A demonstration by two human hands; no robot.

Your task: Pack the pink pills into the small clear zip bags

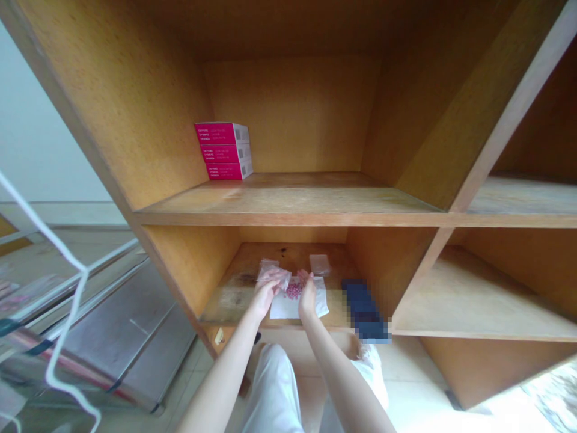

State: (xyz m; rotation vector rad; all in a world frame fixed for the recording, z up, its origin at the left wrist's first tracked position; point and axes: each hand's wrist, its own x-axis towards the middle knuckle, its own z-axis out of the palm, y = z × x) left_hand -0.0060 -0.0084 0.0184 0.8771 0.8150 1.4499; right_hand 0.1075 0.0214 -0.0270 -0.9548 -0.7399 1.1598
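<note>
- Head view, edges: a wooden shelf unit (pixel 108 126) surrounds the hands, which work inside a lower compartment. The lower shelf (pixel 229 297) ends in a front edge just beyond the wrists, and its side walls stand well apart on either side of the hands. The upper shelf board (pixel 288 201) runs well above them.
- Left hand (pixel 267 290): reaches in from 7 o'clock, wrist bent, its grip closed on a clear plastic bag (pixel 272 272).
- Right hand (pixel 307 296): reaches in from 5 o'clock, upright, its fingers (pixel 304 276) drawn together just beside the bag. Whether this grip holds anything is too small to tell.
- Between the hands: one white sheet (pixel 298 307) lies on the lower shelf, carrying one heap of small pink pellets (pixel 294 291), too many and too small to count.
- Counted: two hands, two clear bags, with a second small bag (pixel 320 264) at 1 o'clock from the sheet; one blurred dark object (pixel 364 310) at 3 o'clock on the shelf's front edge; three stacked pink boxes (pixel 222 151) at 11 o'clock on the upper shelf.
</note>
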